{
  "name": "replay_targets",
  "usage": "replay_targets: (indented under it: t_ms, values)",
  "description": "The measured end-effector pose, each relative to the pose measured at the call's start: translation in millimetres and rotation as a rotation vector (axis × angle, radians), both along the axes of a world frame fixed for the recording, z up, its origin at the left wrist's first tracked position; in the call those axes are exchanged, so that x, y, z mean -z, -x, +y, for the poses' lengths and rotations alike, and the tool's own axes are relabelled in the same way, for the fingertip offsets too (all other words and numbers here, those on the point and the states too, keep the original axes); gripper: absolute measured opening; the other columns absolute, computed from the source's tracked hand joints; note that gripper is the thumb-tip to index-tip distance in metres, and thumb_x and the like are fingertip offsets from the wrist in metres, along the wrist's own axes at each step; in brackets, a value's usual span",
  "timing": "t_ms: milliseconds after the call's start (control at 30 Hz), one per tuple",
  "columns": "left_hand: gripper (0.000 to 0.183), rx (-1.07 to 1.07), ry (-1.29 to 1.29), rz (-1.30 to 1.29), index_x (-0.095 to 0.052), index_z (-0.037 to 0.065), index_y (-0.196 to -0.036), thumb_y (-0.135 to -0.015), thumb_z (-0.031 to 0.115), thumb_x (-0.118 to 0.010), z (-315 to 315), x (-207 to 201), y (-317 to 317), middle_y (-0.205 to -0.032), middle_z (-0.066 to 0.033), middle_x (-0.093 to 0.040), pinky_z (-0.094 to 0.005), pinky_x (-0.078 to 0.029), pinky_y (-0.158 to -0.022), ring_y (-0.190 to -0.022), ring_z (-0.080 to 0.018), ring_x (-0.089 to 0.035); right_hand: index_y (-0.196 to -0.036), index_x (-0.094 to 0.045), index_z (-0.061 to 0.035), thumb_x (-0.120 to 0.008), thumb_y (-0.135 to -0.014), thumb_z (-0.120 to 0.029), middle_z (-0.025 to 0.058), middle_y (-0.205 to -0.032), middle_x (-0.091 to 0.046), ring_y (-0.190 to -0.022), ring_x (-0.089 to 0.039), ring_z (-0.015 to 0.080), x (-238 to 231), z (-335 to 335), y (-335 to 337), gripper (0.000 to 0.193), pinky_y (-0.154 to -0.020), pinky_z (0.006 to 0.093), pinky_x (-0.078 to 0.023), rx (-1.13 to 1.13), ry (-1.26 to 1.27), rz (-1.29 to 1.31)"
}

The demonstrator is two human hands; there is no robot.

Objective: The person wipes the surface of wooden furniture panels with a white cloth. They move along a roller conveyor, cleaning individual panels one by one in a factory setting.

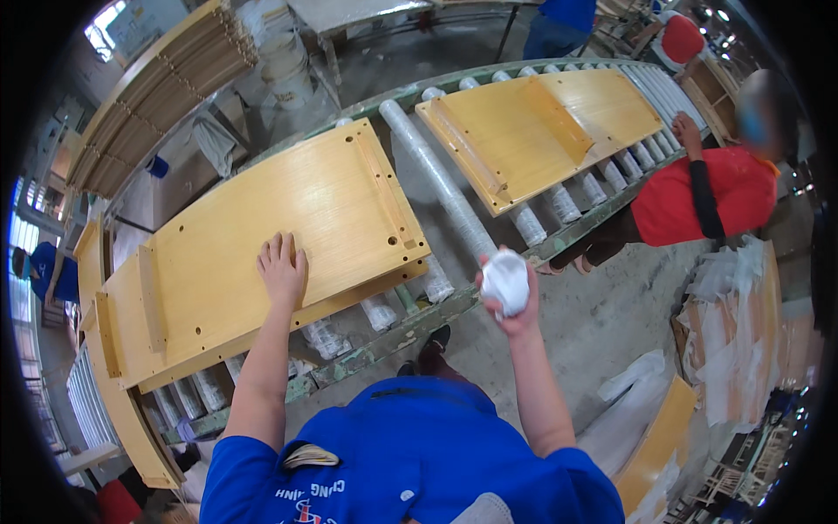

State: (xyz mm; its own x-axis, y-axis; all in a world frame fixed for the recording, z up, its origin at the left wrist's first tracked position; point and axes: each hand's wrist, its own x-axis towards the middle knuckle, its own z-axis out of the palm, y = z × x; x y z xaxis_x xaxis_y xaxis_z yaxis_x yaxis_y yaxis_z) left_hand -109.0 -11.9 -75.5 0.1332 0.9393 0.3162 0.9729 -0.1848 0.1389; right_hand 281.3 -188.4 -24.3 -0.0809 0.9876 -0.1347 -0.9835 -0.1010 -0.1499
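Note:
My left hand rests palm down on a varnished yellow wooden panel, fingers stretched and a little apart. Dark drilled holes dot the panel, and narrow wooden strips cross its two ends. Another board shows beneath its near edge. Over the near edge of the roller conveyor, my right hand is closed around a rounded white wad; whether it is cloth or paper I cannot tell. The wad is clear of the panel.
A second wooden panel with crosspieces lies farther right on the plastic-wrapped rollers. A person in red stands beside it. Stacked boards rise at back left. Wrapped boards lean at the right.

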Motion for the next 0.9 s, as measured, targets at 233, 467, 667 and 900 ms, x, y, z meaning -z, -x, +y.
replay_targets:
  t_ms: [233,467,667,900]
  values:
    - [0.044,0.001,0.008,0.000,-0.053,0.011,-0.127,-0.086,0.028,-0.057,4,-8,3,-0.134,-0.0116,-0.047,-0.0482,-0.027,-0.106,-0.126,-0.0339,-0.037,-0.112,-0.053,-0.0115,-0.065,-0.086,-0.031,0.0053,-0.096,-0.062,-0.080,-0.063,0.0191,21,182,4,0.035,-0.043,0.0295,-0.044,0.095,0.260,-0.431]
    - [0.045,-0.047,0.100,0.009,-0.053,0.011,-0.126,-0.084,0.026,-0.057,9,-13,-3,-0.135,-0.0120,-0.046,-0.0488,-0.025,-0.108,-0.128,-0.0344,-0.035,-0.111,-0.051,-0.0043,-0.074,-0.077,-0.019,0.0092,-0.092,-0.062,-0.074,-0.063,0.0177,41,315,41,0.044,-0.052,0.0303,-0.049,0.285,0.284,-0.729]
    - [0.044,-0.046,0.110,-0.016,-0.054,0.009,-0.124,-0.083,0.024,-0.058,15,-15,-8,-0.134,-0.0113,-0.046,-0.0487,-0.025,-0.108,-0.128,-0.0346,-0.035,-0.109,-0.054,0.0013,-0.081,-0.070,-0.016,0.0107,-0.093,-0.064,-0.084,-0.063,0.0183,65,383,53,0.050,-0.072,0.0301,-0.049,0.490,0.167,-1.283]
    - [0.044,-0.065,0.132,-0.006,-0.054,0.008,-0.124,-0.083,0.024,-0.057,13,-16,-7,-0.134,-0.0117,-0.046,-0.0485,-0.024,-0.108,-0.128,-0.0347,-0.035,-0.111,-0.054,-0.0016,-0.077,-0.071,-0.025,0.0151,-0.106,-0.058,-0.096,-0.058,0.0325,73,389,85,0.052,-0.082,0.0400,-0.047,0.618,0.115,-1.726]
